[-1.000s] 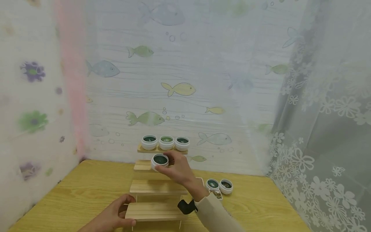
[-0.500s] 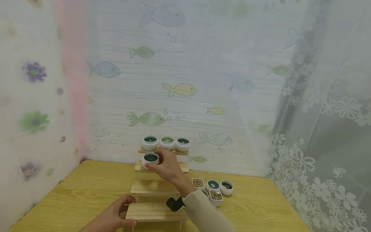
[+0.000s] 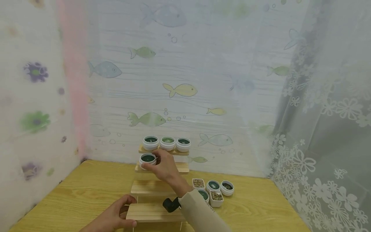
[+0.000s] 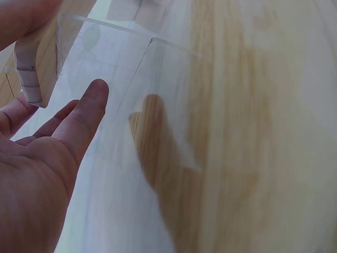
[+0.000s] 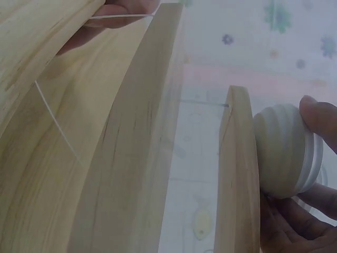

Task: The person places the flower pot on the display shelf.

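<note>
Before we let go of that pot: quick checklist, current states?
1. White pot upright: ok.
2. Pot touching second shelf from the top: ok, near its left end.
3. Pot's full weight on the shelf: cannot tell.
4. Right hand clear of pot: not ok, fingers round it.
5. Left hand on bottom shelf: ok, at left end.
6. Three pots upright on top shelf: ok.
</note>
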A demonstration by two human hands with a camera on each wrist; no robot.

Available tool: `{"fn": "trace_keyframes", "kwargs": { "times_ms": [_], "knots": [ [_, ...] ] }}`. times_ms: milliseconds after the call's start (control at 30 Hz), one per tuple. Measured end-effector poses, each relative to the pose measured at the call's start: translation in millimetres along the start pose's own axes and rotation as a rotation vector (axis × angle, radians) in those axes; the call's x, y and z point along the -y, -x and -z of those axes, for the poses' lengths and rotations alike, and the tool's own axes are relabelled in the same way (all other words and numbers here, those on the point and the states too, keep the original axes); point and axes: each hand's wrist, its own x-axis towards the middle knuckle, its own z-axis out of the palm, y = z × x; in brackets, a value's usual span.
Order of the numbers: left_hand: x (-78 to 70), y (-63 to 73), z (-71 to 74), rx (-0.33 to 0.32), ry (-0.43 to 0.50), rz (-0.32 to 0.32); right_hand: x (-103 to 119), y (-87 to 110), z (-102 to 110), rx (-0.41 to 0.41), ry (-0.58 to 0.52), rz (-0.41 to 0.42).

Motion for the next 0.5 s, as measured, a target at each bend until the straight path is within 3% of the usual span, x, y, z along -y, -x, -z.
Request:
{"fn": "trace_keyframes", "kwargs": {
  "times_ms": [500],
  "knots": [
    [0.7,-1.6,1.2,-0.012,-0.045,0.004,-1.4,-0.5,1.9,0.018,0.007,0.007]
  ]
}}
